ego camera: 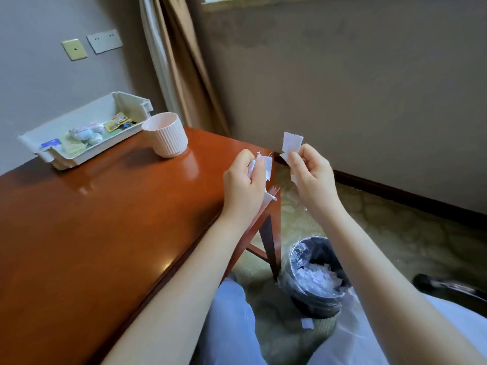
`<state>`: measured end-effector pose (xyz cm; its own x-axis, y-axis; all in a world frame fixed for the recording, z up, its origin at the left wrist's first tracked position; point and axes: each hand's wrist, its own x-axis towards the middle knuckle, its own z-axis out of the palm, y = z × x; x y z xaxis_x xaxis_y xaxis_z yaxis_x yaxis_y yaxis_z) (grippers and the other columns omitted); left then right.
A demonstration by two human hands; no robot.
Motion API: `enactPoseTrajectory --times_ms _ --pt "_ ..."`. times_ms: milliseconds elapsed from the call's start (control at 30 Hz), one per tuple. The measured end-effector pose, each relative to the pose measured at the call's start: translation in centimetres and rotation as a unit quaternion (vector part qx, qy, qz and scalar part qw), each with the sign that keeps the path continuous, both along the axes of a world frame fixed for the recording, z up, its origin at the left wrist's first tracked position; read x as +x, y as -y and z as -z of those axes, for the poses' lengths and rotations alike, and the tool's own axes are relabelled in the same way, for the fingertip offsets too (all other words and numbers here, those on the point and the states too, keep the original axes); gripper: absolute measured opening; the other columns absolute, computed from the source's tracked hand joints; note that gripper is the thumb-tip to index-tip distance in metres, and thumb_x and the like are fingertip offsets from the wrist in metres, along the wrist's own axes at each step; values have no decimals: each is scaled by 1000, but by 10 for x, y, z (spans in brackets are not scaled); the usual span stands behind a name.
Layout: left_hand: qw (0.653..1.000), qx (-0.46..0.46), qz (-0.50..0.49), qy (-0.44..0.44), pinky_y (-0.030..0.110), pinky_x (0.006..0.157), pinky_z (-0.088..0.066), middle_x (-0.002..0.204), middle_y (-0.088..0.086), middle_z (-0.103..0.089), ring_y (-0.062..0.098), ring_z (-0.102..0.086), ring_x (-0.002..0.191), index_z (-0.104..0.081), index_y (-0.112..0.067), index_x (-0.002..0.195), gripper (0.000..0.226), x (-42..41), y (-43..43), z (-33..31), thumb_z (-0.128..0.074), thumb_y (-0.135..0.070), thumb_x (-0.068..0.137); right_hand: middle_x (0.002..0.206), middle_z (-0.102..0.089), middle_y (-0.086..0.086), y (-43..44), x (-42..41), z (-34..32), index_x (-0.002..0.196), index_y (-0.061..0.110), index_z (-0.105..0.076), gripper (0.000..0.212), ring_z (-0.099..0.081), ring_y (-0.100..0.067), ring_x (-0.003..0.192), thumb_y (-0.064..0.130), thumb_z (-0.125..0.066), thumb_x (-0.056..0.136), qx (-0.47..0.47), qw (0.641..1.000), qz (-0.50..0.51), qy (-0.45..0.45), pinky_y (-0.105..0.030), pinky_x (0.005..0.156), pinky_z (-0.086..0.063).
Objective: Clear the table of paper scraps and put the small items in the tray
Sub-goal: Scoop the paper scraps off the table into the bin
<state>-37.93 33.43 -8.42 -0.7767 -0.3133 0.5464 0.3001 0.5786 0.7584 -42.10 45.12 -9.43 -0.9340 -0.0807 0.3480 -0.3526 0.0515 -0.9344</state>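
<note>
1. While we sit at the table, our left hand curls round a bunch of white scraps above the table's far corner.
2. Our right hand pinches a single slip between thumb and fingers, near the left hand and out past the table edge.
3. Below both hands a bin stands on the carpet by the table leg, with torn paper inside.
4. One piece lies on the floor beside the bin.
5. The tray sits at the table's back edge, holding small items; a ribbed cup stands just beside it.
</note>
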Motion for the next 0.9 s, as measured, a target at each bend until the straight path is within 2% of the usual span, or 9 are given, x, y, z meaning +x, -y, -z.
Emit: enactPoseTrajectory --times_ms 100,267,367,433,567,633,733,800,900 --pt "999 -4 22 23 32 52 -33 59 2 -34 21 -34 56 -41 -3 67 33 -22 -20 28 -43 -22 94 55 -35 6 -24 -17 29 64 14 -34 35 -30 -3 49 13 -48 96 16 999 30 17 -17 50 -26" --pt "996 -18 45 74 28 49 -33 54 -5 -31 20 -36 54 -30 -21 60 36 -55 -45 80 -44 -19 93 57 -37 1 -53 -44 93 65 7 -38 32 -31 -6 54 14 -49 95 50 995 62 68 -19 52 -29" --pt "991 -21 51 126 41 49 -41 52 -7 -28 29 -41 52 -26 -27 59 35 -75 -56 119 -42 -25 90 61 -36 -2 -67 -59 138 65 11 -37 33 -30 -8 57 16 -49 95 87 989 75 97 -20 52 -27" --pt "984 -24 54 165 44 49 -41 52 -7 -27 22 -34 53 -25 -26 59 37 -86 -63 146 -44 -23 90 59 -35 1 -76 -68 168 63 16 -35 36 -29 -8 55 17 -48 96 118 982 87 116 -18 51 -26" --pt "967 -54 69 238 31 53 -17 54 -5 -23 16 -23 53 -21 -22 60 43 -107 -72 199 -47 -12 93 56 -33 4 -89 -89 226 66 11 -34 33 -28 -11 54 19 -47 96 185 965 97 155 -21 51 -25" --pt "957 -61 79 274 32 53 -13 55 -4 -22 19 -23 57 -20 -21 60 43 -116 -72 223 -48 -13 93 56 -38 1 -93 -101 254 68 11 -35 32 -33 -16 56 21 -46 97 228 952 96 179 -30 54 -28" --pt "944 -71 85 312 32 54 -11 55 -2 -22 23 -24 61 -19 -21 60 44 -128 -71 252 -48 -13 93 64 -52 -13 -97 -115 295 75 9 -42 33 -46 -32 62 31 -40 100 337 916 85 198 -35 56 -34" --pt "939 -76 87 323 31 54 -11 55 -2 -22 24 -26 61 -20 -22 60 45 -133 -69 266 -49 -13 92 72 -56 -17 -97 -121 320 78 9 -41 38 -49 -34 66 37 -32 101 427 876 58 218 -35 56 -35" --pt "935 -79 91 332 31 54 -10 54 -2 -20 25 -23 59 -19 -24 59 46 -139 -69 279 -49 -12 92 93 -62 -15 -96 -128 354 86 13 -47 24 -50 -29 76 23 -31 100 546 799 -26 252 -33 60 -36"
